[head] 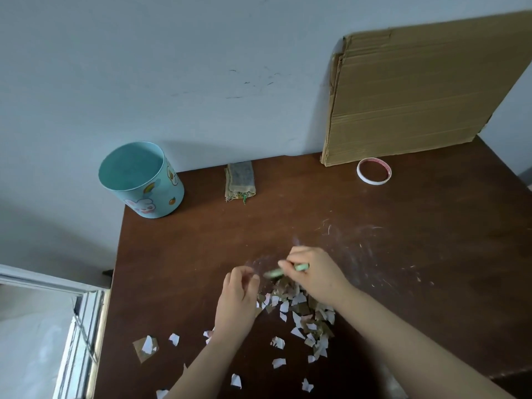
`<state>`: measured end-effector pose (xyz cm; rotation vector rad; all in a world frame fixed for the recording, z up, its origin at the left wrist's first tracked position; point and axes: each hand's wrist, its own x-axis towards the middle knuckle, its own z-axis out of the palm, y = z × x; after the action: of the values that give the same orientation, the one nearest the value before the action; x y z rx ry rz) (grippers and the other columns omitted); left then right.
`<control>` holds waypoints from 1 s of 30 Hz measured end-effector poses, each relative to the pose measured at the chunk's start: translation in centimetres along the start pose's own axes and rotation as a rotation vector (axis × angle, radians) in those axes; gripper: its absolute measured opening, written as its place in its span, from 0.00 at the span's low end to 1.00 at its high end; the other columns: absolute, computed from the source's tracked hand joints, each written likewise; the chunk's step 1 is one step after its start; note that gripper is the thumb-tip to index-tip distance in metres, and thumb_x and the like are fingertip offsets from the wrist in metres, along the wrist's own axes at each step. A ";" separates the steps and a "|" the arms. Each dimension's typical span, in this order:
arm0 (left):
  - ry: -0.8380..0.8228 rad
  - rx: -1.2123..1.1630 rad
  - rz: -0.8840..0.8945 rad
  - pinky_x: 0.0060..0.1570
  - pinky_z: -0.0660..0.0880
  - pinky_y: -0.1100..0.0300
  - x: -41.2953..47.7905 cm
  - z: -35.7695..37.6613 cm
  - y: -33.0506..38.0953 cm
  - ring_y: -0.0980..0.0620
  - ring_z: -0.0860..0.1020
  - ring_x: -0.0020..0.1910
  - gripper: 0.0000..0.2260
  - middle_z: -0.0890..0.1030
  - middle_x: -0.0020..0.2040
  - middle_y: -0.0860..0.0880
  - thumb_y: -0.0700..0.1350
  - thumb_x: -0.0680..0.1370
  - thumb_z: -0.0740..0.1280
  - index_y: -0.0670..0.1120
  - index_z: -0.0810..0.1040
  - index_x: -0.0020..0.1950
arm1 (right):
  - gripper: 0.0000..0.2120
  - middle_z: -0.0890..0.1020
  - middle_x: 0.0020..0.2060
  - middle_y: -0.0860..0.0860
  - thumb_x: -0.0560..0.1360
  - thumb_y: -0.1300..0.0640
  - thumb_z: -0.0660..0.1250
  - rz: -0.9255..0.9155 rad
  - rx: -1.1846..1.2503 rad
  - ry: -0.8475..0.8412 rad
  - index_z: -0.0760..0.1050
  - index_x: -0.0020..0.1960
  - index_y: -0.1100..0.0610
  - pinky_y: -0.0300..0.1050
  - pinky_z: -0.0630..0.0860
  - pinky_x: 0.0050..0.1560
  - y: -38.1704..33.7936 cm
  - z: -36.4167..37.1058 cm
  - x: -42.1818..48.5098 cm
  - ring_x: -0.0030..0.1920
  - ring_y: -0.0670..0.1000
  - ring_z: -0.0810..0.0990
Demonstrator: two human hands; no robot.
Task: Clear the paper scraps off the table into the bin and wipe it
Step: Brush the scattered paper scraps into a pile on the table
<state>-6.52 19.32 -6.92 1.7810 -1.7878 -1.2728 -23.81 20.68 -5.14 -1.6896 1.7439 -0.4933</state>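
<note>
Hovering over a heap of paper scraps (299, 309) mid-surface (201, 240), the right hand (313, 275) pinches a blurred pale green piece (273, 273); the left hand (239, 300) curls beside it, grip unclear. The blue bin (141, 180) stands at the far left corner.

I am extending both bare forearms forward from the lower edge of the view, converging toward the centre. My left hand (239, 300) is lying back-up, its fingers curling inward toward the thumb; whether they are pinching anything is not discernible. My right hand (315, 279) is sitting just beside it and slightly ahead, wrist angling inward, fingers curling round a blurred green piece (300, 267). The fingertips of both hands are nearly meeting.
</note>
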 end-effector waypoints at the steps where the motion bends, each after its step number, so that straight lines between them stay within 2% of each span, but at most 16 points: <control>1: -0.001 0.000 -0.001 0.45 0.65 0.63 0.0 0.0 0.0 0.65 0.72 0.46 0.03 0.72 0.54 0.55 0.47 0.81 0.59 0.53 0.71 0.53 | 0.13 0.76 0.39 0.50 0.79 0.53 0.60 -0.008 0.020 0.030 0.76 0.40 0.58 0.34 0.69 0.32 -0.2 -0.8 0.7 0.32 0.45 0.70; 4: 0.002 0.009 0.004 0.45 0.65 0.64 0.0 0.1 0.1 0.64 0.72 0.46 0.04 0.72 0.54 0.54 0.47 0.81 0.58 0.52 0.71 0.54 | 0.13 0.76 0.39 0.52 0.78 0.54 0.61 -0.031 0.075 0.252 0.79 0.42 0.60 0.43 0.71 0.35 0.1 -3.1 4.4 0.34 0.49 0.74; 6: 0.002 0.014 0.004 0.42 0.66 0.67 0.0 0.1 0.1 0.63 0.72 0.46 0.06 0.72 0.54 0.55 0.47 0.81 0.58 0.50 0.71 0.56 | 0.13 0.76 0.40 0.53 0.78 0.54 0.62 -0.001 0.049 0.316 0.80 0.44 0.61 0.45 0.69 0.37 0.8 -3.4 6.7 0.36 0.51 0.75; 8: 0.004 0.017 -0.001 0.40 0.67 0.70 -0.2 0.0 0.1 0.63 0.72 0.46 0.07 0.72 0.54 0.55 0.47 0.81 0.58 0.49 0.72 0.57 | 0.14 0.76 0.42 0.53 0.79 0.53 0.61 0.052 -0.035 0.273 0.80 0.46 0.62 0.44 0.67 0.36 1.6 -2.3 7.6 0.39 0.51 0.75; 12: 0.024 -0.001 -0.029 0.46 0.66 0.63 -0.2 -0.4 -0.4 0.62 0.72 0.46 0.05 0.72 0.54 0.54 0.47 0.81 0.59 0.51 0.71 0.55 | 0.16 0.78 0.45 0.52 0.80 0.53 0.57 0.021 -0.165 0.134 0.78 0.45 0.61 0.35 0.72 0.36 1.1 0.8 4.6 0.37 0.46 0.73; 14: 0.028 -0.011 -0.032 0.46 0.67 0.61 -0.1 -0.5 -0.7 0.61 0.73 0.47 0.04 0.73 0.54 0.54 0.47 0.81 0.59 0.52 0.71 0.54 | 0.17 0.78 0.44 0.52 0.81 0.53 0.56 -0.014 -0.170 0.040 0.78 0.44 0.61 0.37 0.75 0.40 0.4 2.0 2.0 0.37 0.46 0.73; 17: 0.022 -0.016 -0.027 0.41 0.68 0.63 0.0 -0.5 -0.7 0.61 0.74 0.47 0.04 0.73 0.54 0.54 0.47 0.80 0.59 0.53 0.71 0.53 | 0.19 0.75 0.35 0.52 0.79 0.51 0.56 -0.098 -0.068 0.007 0.72 0.34 0.60 0.42 0.71 0.38 -0.8 3.0 -1.4 0.35 0.49 0.72; 19: 0.017 -0.013 -0.018 0.40 0.67 0.64 0.1 -0.5 -0.6 0.62 0.74 0.46 0.03 0.73 0.53 0.55 0.47 0.80 0.59 0.53 0.71 0.53 | 0.21 0.72 0.33 0.50 0.76 0.47 0.54 -0.089 0.026 0.042 0.70 0.32 0.59 0.43 0.69 0.35 -1.0 2.7 -2.1 0.33 0.49 0.72; 21: 0.010 -0.008 -0.002 0.42 0.67 0.63 0.1 -0.5 -0.3 0.62 0.74 0.47 0.03 0.72 0.53 0.55 0.47 0.80 0.59 0.53 0.71 0.53 | 0.20 0.76 0.38 0.49 0.76 0.47 0.55 -0.038 0.059 0.075 0.77 0.39 0.60 0.40 0.72 0.34 -0.8 1.1 -1.3 0.34 0.46 0.73; 23: 0.008 -0.002 0.011 0.45 0.66 0.63 0.2 -0.5 -0.1 0.62 0.73 0.47 0.03 0.72 0.52 0.56 0.47 0.80 0.59 0.53 0.71 0.53 | 0.13 0.77 0.42 0.48 0.78 0.52 0.59 -0.007 0.084 0.175 0.80 0.47 0.58 0.37 0.72 0.32 0.2 -1.3 0.3 0.35 0.45 0.73; 26: 0.008 0.014 0.027 0.45 0.66 0.64 0.2 -0.6 0.2 0.63 0.73 0.47 0.03 0.71 0.52 0.57 0.48 0.81 0.59 0.54 0.70 0.52 | 0.11 0.76 0.42 0.51 0.78 0.55 0.63 0.069 0.069 0.403 0.80 0.44 0.61 0.44 0.72 0.37 4.0 -5.0 3.0 0.37 0.50 0.75; 28: 0.007 0.017 0.032 0.42 0.66 0.66 0.2 -0.4 0.2 0.63 0.73 0.47 0.03 0.71 0.51 0.57 0.48 0.81 0.59 0.54 0.70 0.52 | 0.13 0.75 0.40 0.52 0.78 0.55 0.62 0.164 0.016 0.441 0.78 0.42 0.63 0.47 0.70 0.38 6.6 -5.9 4.1 0.38 0.53 0.75; 30: 0.002 0.020 0.033 0.41 0.66 0.69 0.1 -0.2 0.1 0.63 0.73 0.46 0.03 0.71 0.52 0.57 0.47 0.81 0.59 0.53 0.70 0.52 | 0.15 0.75 0.39 0.53 0.78 0.54 0.62 0.215 -0.005 0.433 0.77 0.40 0.62 0.45 0.68 0.35 7.6 -5.3 4.0 0.36 0.53 0.74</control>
<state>-6.42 19.14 -6.77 1.7553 -1.8268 -1.2441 -32.80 16.61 -7.16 -1.4478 2.2031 -0.7990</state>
